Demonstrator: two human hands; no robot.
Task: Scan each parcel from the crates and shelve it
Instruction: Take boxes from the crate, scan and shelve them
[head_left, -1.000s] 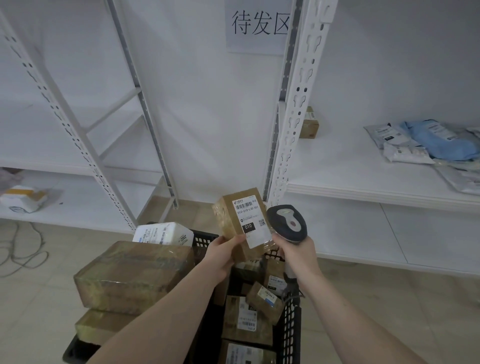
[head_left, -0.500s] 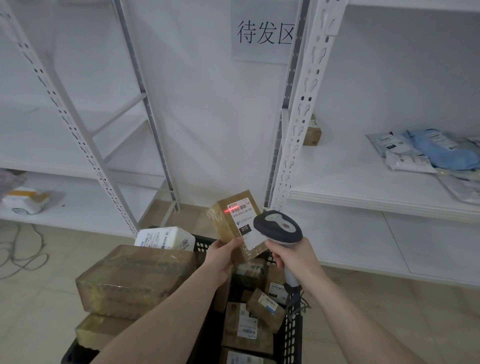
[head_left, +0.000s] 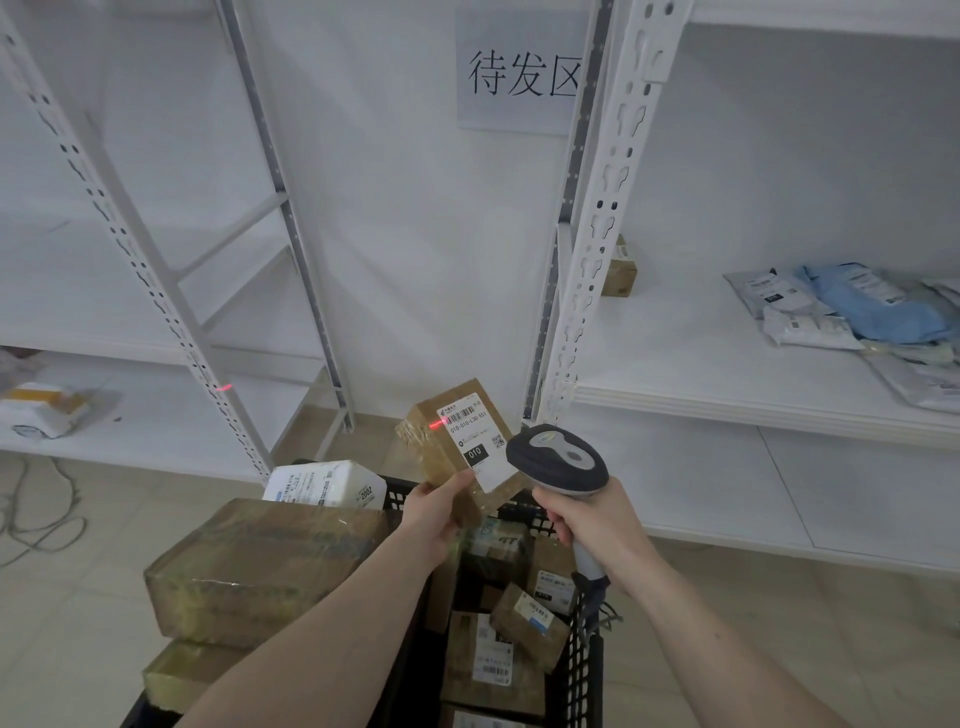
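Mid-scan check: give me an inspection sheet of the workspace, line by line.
Surface: tiled floor; white shelves.
Job's things: small brown parcel held up, red scan line at the left end of its barcode; black crate with more parcels; large brown box.
Clutter: mailer bags on right shelf; white device on left shelf.
Grips: left hand holds parcel; right hand grips scanner.
Cables: scanner cord; loose cable on floor.
Surroundings: wall sign.
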